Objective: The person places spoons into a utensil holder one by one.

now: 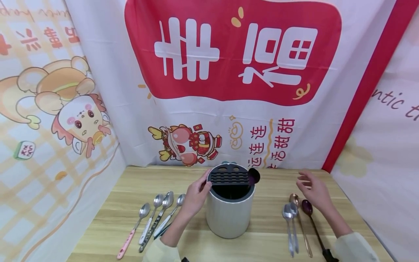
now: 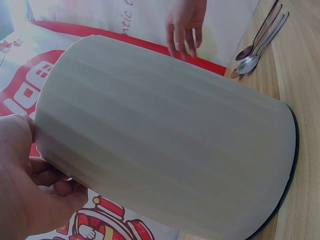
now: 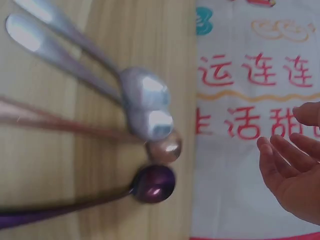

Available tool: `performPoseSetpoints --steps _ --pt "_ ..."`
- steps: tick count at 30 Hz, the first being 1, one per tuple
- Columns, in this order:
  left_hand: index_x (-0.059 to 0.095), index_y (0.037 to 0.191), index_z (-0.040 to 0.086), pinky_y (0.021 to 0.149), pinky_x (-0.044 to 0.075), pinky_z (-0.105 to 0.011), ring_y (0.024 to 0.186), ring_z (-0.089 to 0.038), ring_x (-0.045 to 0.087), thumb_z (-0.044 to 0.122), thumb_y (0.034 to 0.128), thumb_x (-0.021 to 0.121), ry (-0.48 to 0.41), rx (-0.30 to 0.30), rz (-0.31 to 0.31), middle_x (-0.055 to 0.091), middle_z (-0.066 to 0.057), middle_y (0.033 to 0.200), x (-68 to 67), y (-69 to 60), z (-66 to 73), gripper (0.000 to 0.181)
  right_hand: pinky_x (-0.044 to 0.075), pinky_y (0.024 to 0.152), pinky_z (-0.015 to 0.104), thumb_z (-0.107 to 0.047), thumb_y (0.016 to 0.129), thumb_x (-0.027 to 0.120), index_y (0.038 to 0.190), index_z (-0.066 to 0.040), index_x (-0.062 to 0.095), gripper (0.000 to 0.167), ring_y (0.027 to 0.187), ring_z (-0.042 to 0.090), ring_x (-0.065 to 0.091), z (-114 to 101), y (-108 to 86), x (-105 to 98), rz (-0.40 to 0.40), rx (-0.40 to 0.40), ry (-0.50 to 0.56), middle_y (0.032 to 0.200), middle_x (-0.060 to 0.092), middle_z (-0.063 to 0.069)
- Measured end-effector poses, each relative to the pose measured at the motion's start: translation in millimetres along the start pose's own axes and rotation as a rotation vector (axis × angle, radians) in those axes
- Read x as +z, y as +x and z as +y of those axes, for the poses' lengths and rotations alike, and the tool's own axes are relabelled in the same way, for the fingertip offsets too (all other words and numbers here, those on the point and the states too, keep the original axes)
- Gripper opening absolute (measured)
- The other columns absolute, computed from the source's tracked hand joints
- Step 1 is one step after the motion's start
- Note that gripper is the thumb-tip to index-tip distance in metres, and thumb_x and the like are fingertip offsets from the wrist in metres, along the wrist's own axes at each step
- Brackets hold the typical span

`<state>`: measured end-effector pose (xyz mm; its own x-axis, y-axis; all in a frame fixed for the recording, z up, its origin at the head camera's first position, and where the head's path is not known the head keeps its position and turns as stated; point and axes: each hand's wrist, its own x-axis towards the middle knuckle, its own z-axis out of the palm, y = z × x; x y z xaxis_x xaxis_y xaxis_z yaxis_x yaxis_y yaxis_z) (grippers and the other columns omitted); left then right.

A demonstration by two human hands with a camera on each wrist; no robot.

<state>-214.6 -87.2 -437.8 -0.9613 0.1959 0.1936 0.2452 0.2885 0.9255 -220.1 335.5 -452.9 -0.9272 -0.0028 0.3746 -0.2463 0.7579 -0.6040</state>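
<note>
A white ribbed canister (image 1: 229, 218) with a dark slotted lid (image 1: 230, 177) stands mid-table, a dark purple spoon head (image 1: 254, 176) showing at the lid's right side. My left hand (image 1: 196, 194) grips the canister's upper left rim, thumb at the edge; the left wrist view shows the hand (image 2: 35, 185) against the canister wall (image 2: 165, 135). My right hand (image 1: 315, 191) hovers with relaxed, slightly bent fingers and holds nothing, above the far ends of several spoons. In the right wrist view the hand (image 3: 295, 170) is apart from the purple spoon (image 3: 154, 184) and copper spoon (image 3: 165, 147).
Several spoons lie left of the canister, including a pink-handled one (image 1: 126, 244) and a dark patterned one (image 1: 153, 227). Two silver spoons (image 1: 289, 229) lie at the right beside the copper and purple ones. A printed cloth (image 1: 229, 87) hangs behind the table.
</note>
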Motion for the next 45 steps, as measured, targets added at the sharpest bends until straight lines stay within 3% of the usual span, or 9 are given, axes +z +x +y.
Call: performPoseSetpoints --steps 3,13,17,25,30,37,45 --pt "0.039 0.154 0.026 0.111 0.045 -0.045 0.139 -0.029 0.05 0.038 0.1049 0.046 -0.001 0.001 -0.001 0.043 -0.006 0.157 0.2 -0.3 0.4 0.051 0.062 0.076 0.049 -0.004 0.092 0.066 0.132 0.013 0.05 0.045 0.098 0.049 0.068 14 -2.2 -1 -0.061 0.012 -0.003 0.117 0.063 0.037" --pt "0.039 0.153 0.027 0.112 0.044 -0.045 0.14 -0.028 0.048 0.038 0.1051 0.046 -0.002 0.003 0.001 0.043 -0.004 0.157 0.4 0.8 -0.5 0.05 0.06 0.078 0.054 -0.007 0.087 0.071 0.138 0.017 0.04 0.064 0.102 0.06 0.06 59 -13.6 -2 -0.329 0.109 -0.066 0.127 0.049 0.048" --pt "0.04 0.153 0.027 0.112 0.043 -0.045 0.141 -0.028 0.048 0.037 0.1051 0.047 -0.009 0.006 -0.002 0.043 -0.004 0.157 0.7 0.8 -0.7 0.05 0.058 0.081 0.057 -0.005 0.083 0.074 0.135 0.018 0.044 0.065 0.103 0.062 0.058 73 -17.0 0 -0.386 0.131 -0.085 0.124 0.049 0.05" --pt "0.039 0.153 0.026 0.112 0.043 -0.045 0.142 -0.028 0.046 0.034 0.105 0.047 -0.038 0.005 -0.004 0.041 -0.005 0.158 0.6 -1.6 1.4 0.05 0.057 0.076 0.051 -0.008 0.075 0.08 0.126 0.016 0.051 0.063 0.085 0.035 0.066 95 -22.7 9 -0.403 0.185 -0.155 0.095 0.068 0.03" --pt "0.039 0.153 0.026 0.113 0.042 -0.045 0.143 -0.028 0.045 0.036 0.1048 0.047 -0.036 -0.002 -0.002 0.04 -0.005 0.159 -0.4 -1.8 2.1 0.05 0.057 0.076 0.051 -0.009 0.076 0.081 0.123 0.015 0.051 0.061 0.086 0.038 0.067 95 -25.7 11 -0.41 0.239 -0.139 0.096 0.067 0.034" --pt "0.039 0.153 0.026 0.113 0.042 -0.044 0.144 -0.028 0.044 0.037 0.1049 0.047 -0.016 0.007 -0.001 0.04 -0.005 0.159 -0.5 0.3 0.2 0.05 0.055 0.079 0.055 -0.005 0.075 0.078 0.105 0.006 0.057 0.039 0.088 0.039 0.065 91 -26.0 12 -0.409 0.258 -0.136 0.099 0.067 0.031" --pt "0.04 0.153 0.025 0.113 0.042 -0.044 0.143 -0.028 0.045 0.036 0.1049 0.048 -0.032 0.014 -0.006 0.041 -0.005 0.158 0.2 0.6 0.0 0.05 0.054 0.07 0.044 -0.003 0.072 0.076 0.099 0.003 0.054 0.035 0.081 0.03 0.062 93 -26.0 11 -0.378 0.265 -0.129 0.09 0.067 0.02"
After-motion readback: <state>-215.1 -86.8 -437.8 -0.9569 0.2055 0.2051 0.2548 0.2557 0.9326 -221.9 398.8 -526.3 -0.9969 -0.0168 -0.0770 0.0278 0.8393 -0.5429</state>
